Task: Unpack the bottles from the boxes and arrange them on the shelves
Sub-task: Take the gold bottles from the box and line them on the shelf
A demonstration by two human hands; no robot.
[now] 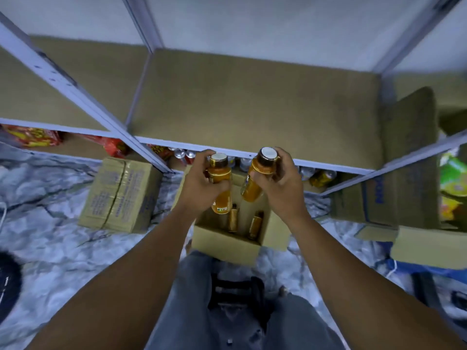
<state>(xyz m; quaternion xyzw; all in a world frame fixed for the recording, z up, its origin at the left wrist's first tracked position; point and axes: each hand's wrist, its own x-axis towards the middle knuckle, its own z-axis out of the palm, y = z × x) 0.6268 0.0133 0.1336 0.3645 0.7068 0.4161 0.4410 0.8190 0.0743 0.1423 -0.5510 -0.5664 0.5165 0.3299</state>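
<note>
Forearms reach in from 7 and 5 o'clock, jeans (192,286) between them at 6. Left hand (199,183): fingers (202,157) curled round the upper body of the left bottle (221,178), orange, white cap up. Right hand (280,183): fingers (285,160) clamped on the neck of the right bottle (260,173), same kind, tilted with its cap toward 1 o'clock. Both are held at frame centre, over the open box (227,243) and just short of the front edge of the shelf (252,97) at 12. Two more bottles (233,219) stand inside the open box. Sealed box (121,195) on the marbled floor (50,236) at 9 o'clock. Large carton (409,173) at 3. Cans (182,154) and red packets (32,136) on the lower shelf level, 10 to 11 o'clock.
</note>
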